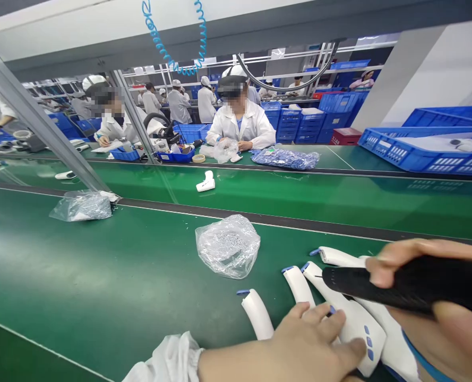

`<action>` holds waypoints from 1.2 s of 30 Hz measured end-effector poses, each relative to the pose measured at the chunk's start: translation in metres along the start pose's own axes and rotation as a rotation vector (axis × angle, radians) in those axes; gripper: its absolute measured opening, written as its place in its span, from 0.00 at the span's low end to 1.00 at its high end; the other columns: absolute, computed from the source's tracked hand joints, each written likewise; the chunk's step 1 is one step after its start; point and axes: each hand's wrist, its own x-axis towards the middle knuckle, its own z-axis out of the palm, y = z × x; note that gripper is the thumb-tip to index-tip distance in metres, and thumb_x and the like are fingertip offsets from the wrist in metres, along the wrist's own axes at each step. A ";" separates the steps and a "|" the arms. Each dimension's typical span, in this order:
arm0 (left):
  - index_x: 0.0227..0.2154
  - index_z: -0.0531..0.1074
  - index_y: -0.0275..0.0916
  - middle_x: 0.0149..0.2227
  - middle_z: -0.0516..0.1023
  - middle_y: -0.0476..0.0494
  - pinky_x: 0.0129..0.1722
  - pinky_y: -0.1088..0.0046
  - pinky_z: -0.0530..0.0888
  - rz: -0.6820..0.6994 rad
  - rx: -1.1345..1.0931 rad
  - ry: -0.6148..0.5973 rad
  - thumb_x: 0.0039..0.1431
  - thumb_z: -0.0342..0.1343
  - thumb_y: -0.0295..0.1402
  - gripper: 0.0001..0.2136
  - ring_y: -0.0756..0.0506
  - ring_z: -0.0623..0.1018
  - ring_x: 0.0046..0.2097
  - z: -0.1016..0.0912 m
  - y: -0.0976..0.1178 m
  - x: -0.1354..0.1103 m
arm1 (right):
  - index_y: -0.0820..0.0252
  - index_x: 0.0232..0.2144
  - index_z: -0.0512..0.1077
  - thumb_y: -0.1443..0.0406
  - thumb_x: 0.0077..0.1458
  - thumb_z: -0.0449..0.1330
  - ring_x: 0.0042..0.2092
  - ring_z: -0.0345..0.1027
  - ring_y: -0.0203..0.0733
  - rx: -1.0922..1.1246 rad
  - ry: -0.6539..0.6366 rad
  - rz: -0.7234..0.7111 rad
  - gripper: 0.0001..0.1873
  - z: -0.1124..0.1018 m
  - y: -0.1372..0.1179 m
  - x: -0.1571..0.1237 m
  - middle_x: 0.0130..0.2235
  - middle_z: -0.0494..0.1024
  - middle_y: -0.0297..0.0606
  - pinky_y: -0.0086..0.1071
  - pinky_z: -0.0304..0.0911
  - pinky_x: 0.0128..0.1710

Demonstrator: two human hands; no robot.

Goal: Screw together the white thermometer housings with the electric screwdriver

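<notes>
My right hand (414, 250) is wrapped round a black electric screwdriver (427, 281), whose thin tip points left above several white handheld housings. My left hand (307, 345) lies with fingers spread over a white housing (361, 323) with blue buttons, its fingertips touching it. Beneath the screwdriver, more white housings overlap, partly hidden by both hands. A curved white housing (256, 314) with a blue end tab lies left of my left hand, and another housing (298, 284) lies just beyond my fingers. Ahead sits a clear plastic bag (228, 245) of small screws.
Another clear bag (83, 206) lies by the metal post (48, 111). Beyond the dark rail runs a green belt carrying a white device (206, 181). Across it, a co-worker (240, 124) handles parts beside a blue-wrapped bundle (285, 158). A blue crate (427, 148) stands right.
</notes>
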 end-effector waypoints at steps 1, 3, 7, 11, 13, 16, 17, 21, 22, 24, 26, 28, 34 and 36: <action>0.53 0.63 0.45 0.61 0.54 0.42 0.59 0.51 0.43 0.053 0.059 -0.009 0.55 0.50 0.33 0.21 0.34 0.52 0.62 0.005 -0.004 0.000 | 0.53 0.43 0.65 0.53 0.52 0.64 0.29 0.61 0.43 0.029 -0.060 -0.001 0.19 0.006 0.002 0.004 0.35 0.64 0.43 0.37 0.65 0.28; 0.54 0.62 0.44 0.61 0.51 0.41 0.58 0.49 0.41 0.111 0.143 -0.027 0.57 0.49 0.36 0.21 0.34 0.49 0.63 0.011 -0.011 0.003 | 0.54 0.44 0.65 0.56 0.54 0.63 0.30 0.62 0.42 0.061 -0.147 -0.008 0.17 0.014 0.011 0.008 0.36 0.65 0.43 0.36 0.65 0.29; 0.52 0.65 0.35 0.59 0.56 0.33 0.57 0.49 0.42 0.132 0.253 -0.059 0.61 0.38 0.42 0.23 0.33 0.50 0.62 0.011 -0.013 0.009 | 0.55 0.45 0.65 0.59 0.56 0.61 0.31 0.63 0.41 0.072 -0.185 0.009 0.16 0.017 0.032 0.010 0.37 0.65 0.43 0.34 0.65 0.31; 0.52 0.65 0.39 0.59 0.58 0.35 0.58 0.51 0.42 0.152 0.303 -0.026 0.62 0.34 0.43 0.23 0.35 0.51 0.62 0.011 -0.013 0.009 | 0.55 0.45 0.65 0.61 0.55 0.61 0.31 0.63 0.42 0.056 -0.217 0.039 0.16 0.019 0.041 0.009 0.37 0.65 0.43 0.34 0.66 0.31; 0.51 0.66 0.39 0.58 0.59 0.35 0.58 0.51 0.43 0.156 0.358 -0.035 0.61 0.38 0.41 0.21 0.34 0.54 0.61 0.013 -0.017 0.010 | 0.55 0.45 0.65 0.61 0.55 0.61 0.31 0.64 0.41 0.046 -0.228 0.057 0.15 0.021 0.042 0.009 0.37 0.66 0.43 0.33 0.66 0.31; 0.51 0.66 0.39 0.58 0.61 0.35 0.58 0.52 0.45 0.192 0.434 -0.060 0.58 0.47 0.37 0.19 0.32 0.58 0.59 0.014 -0.022 0.011 | 0.55 0.44 0.66 0.61 0.55 0.61 0.31 0.64 0.40 0.038 -0.242 0.076 0.14 0.024 0.042 0.010 0.37 0.66 0.42 0.31 0.66 0.32; 0.51 0.66 0.39 0.58 0.61 0.35 0.58 0.52 0.46 0.202 0.446 -0.060 0.57 0.49 0.36 0.19 0.32 0.59 0.59 0.013 -0.023 0.012 | 0.55 0.43 0.66 0.62 0.55 0.60 0.31 0.64 0.39 0.033 -0.245 0.085 0.13 0.024 0.043 0.011 0.36 0.66 0.42 0.29 0.66 0.32; 0.50 0.67 0.38 0.57 0.62 0.34 0.57 0.50 0.50 0.174 0.470 -0.084 0.53 0.55 0.34 0.20 0.31 0.63 0.57 0.008 -0.016 0.014 | 0.57 0.39 0.65 0.66 0.53 0.60 0.30 0.65 0.36 0.010 -0.244 0.108 0.10 0.029 0.046 0.017 0.31 0.68 0.37 0.23 0.66 0.31; 0.49 0.68 0.38 0.56 0.63 0.34 0.56 0.50 0.52 0.169 0.481 -0.096 0.52 0.56 0.34 0.19 0.31 0.64 0.56 0.006 -0.013 0.014 | 0.57 0.38 0.65 0.66 0.52 0.61 0.29 0.66 0.36 0.007 -0.252 0.113 0.11 0.031 0.048 0.019 0.31 0.68 0.37 0.22 0.66 0.30; 0.47 0.69 0.39 0.56 0.64 0.34 0.55 0.49 0.55 0.168 0.510 -0.108 0.51 0.57 0.33 0.19 0.31 0.65 0.55 0.004 -0.008 0.016 | 0.57 0.38 0.65 0.66 0.51 0.61 0.29 0.66 0.36 0.006 -0.274 0.124 0.11 0.033 0.050 0.022 0.31 0.68 0.36 0.22 0.67 0.28; 0.46 0.70 0.39 0.56 0.64 0.34 0.54 0.49 0.56 0.159 0.533 -0.123 0.50 0.58 0.33 0.19 0.31 0.66 0.55 0.003 -0.006 0.018 | 0.58 0.38 0.65 0.66 0.49 0.62 0.28 0.67 0.37 0.005 -0.288 0.136 0.12 0.036 0.052 0.024 0.30 0.69 0.36 0.23 0.67 0.27; 0.46 0.70 0.37 0.55 0.64 0.32 0.54 0.48 0.56 0.148 0.523 -0.138 0.49 0.59 0.32 0.19 0.30 0.66 0.54 0.003 -0.007 0.019 | 0.59 0.36 0.66 0.66 0.47 0.63 0.26 0.67 0.38 -0.001 -0.284 0.149 0.13 0.038 0.052 0.024 0.29 0.69 0.37 0.24 0.68 0.25; 0.48 0.68 0.38 0.55 0.65 0.34 0.56 0.50 0.51 0.216 0.492 -0.075 0.52 0.56 0.35 0.19 0.31 0.65 0.55 0.013 -0.016 0.013 | 0.59 0.37 0.66 0.62 0.48 0.65 0.29 0.67 0.41 -0.031 -0.256 0.139 0.15 0.041 0.044 0.020 0.31 0.69 0.39 0.30 0.69 0.28; 0.49 0.67 0.40 0.55 0.65 0.35 0.56 0.52 0.52 0.255 0.486 -0.026 0.54 0.54 0.36 0.19 0.33 0.65 0.55 0.007 -0.015 0.010 | 0.57 0.39 0.67 0.59 0.50 0.65 0.29 0.66 0.41 -0.030 -0.230 0.107 0.16 0.034 0.036 0.019 0.34 0.69 0.41 0.31 0.68 0.29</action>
